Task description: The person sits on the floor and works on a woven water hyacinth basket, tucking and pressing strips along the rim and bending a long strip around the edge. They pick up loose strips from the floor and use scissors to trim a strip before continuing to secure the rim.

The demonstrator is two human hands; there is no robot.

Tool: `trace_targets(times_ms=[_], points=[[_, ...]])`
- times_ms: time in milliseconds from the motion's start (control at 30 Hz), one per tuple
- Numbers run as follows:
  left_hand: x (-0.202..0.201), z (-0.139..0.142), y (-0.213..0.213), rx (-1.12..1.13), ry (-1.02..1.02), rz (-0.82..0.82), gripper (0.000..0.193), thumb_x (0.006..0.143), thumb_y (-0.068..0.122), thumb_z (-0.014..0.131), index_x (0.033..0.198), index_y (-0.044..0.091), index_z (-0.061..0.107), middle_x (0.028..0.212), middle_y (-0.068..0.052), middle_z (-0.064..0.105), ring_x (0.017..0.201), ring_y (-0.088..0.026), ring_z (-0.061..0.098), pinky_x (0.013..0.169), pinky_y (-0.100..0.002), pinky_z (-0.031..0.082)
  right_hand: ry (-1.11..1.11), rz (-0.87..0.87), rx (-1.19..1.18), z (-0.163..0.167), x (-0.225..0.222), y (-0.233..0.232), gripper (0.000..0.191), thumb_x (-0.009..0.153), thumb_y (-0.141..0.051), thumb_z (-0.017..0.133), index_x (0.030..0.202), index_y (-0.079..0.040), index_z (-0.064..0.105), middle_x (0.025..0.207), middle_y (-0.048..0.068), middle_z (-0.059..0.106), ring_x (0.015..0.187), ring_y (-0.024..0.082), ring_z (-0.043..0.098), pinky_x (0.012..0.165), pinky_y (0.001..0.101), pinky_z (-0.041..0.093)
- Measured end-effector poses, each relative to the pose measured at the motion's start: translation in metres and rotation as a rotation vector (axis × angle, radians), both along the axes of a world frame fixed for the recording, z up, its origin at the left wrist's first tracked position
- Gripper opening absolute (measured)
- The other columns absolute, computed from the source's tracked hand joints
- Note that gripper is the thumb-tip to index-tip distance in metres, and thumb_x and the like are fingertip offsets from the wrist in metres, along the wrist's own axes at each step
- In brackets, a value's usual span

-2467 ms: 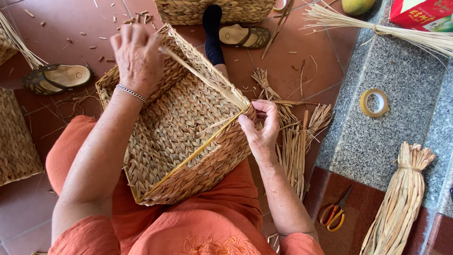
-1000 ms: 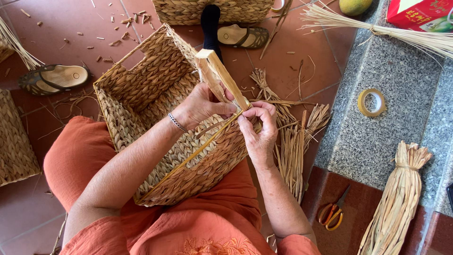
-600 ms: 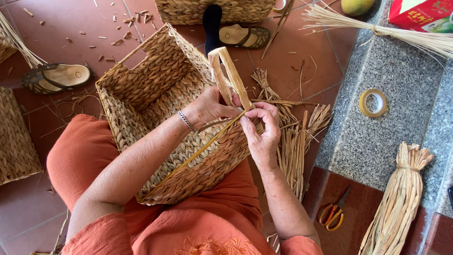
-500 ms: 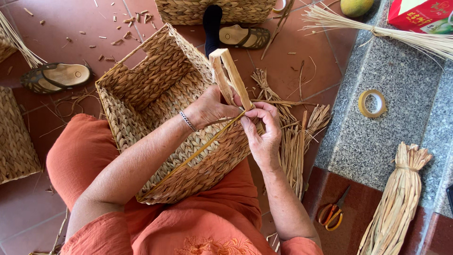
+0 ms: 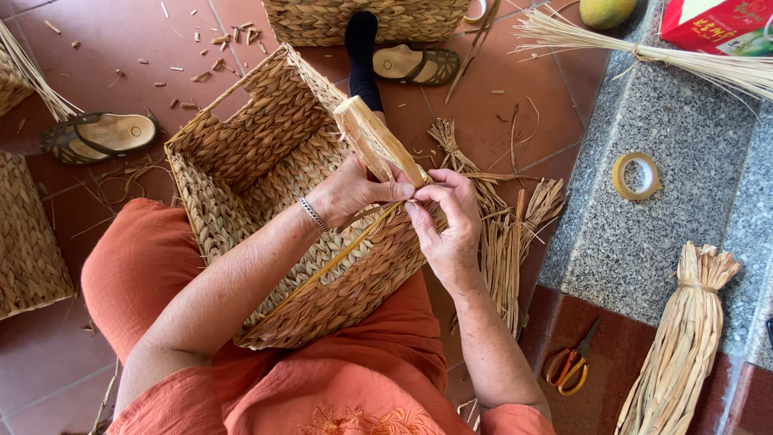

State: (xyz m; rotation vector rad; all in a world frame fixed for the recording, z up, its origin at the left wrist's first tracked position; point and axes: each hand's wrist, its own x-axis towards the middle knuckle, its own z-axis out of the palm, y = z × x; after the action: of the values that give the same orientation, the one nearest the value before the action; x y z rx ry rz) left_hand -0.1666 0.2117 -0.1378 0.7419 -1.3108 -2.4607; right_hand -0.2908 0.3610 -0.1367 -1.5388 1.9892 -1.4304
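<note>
A rectangular woven straw basket (image 5: 266, 153) rests tilted on my lap, its opening facing away. A flat pale straw strand (image 5: 378, 141) rises from the basket's near right corner. My left hand (image 5: 350, 191) pinches this strand at its base, thumb against it. My right hand (image 5: 447, 217) meets it at the same corner of the rim, fingertips closed on the strand and rim weave. A thin yellowish wire or strip (image 5: 338, 258) runs along the basket's side toward that corner.
Loose straw (image 5: 511, 234) lies on the tiled floor to the right. On the granite step (image 5: 660, 234) are a tape roll (image 5: 634, 176), a tied straw bundle (image 5: 684, 338) and long thin stalks (image 5: 644, 56). Orange-handled scissors (image 5: 573, 366) lie lower right. Sandals (image 5: 97, 135), another basket (image 5: 366, 18).
My left hand came off the basket's far rim and across to the right corner, taking hold of the strand. The strand has swung from lying down to standing more upright.
</note>
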Motion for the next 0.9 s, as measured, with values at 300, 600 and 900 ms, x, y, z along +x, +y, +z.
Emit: trace_targets(times_ms=[300,600,900], points=[[0.014,-0.006,0.013,-0.356,-0.178,0.038,0.063,0.08,0.007,0.088,0.134,0.0,0.055,0.089,-0.006,0.073,0.079,-0.011,0.07,0.071,-0.025,0.06,0.316,0.031,-0.133,0.015,0.005,0.004,0.021,0.084,0.001,0.077,0.094,-0.008,0.061,0.117,0.01,0.056,0.113,0.028,0.053,0.095,0.044,0.048],[0.025,0.005,0.023,-0.663,-0.296,0.095,0.092,0.078,0.015,0.088,0.153,0.004,0.035,0.078,-0.003,0.076,0.069,-0.007,0.07,0.065,-0.023,0.058,0.029,0.514,0.151,0.004,-0.02,0.075,0.014,0.093,-0.003,0.068,0.088,-0.009,0.057,0.086,0.001,0.058,0.083,0.015,0.056,0.073,0.032,0.053],[0.024,-0.003,0.028,-0.743,-0.264,0.087,0.066,0.083,0.012,0.084,0.141,0.006,0.054,0.081,-0.003,0.076,0.07,-0.008,0.071,0.066,-0.024,0.061,-0.062,0.803,0.798,-0.024,-0.008,0.197,0.008,0.091,-0.006,0.071,0.085,-0.009,0.067,0.081,0.003,0.065,0.077,0.018,0.059,0.074,0.0414,0.055]])
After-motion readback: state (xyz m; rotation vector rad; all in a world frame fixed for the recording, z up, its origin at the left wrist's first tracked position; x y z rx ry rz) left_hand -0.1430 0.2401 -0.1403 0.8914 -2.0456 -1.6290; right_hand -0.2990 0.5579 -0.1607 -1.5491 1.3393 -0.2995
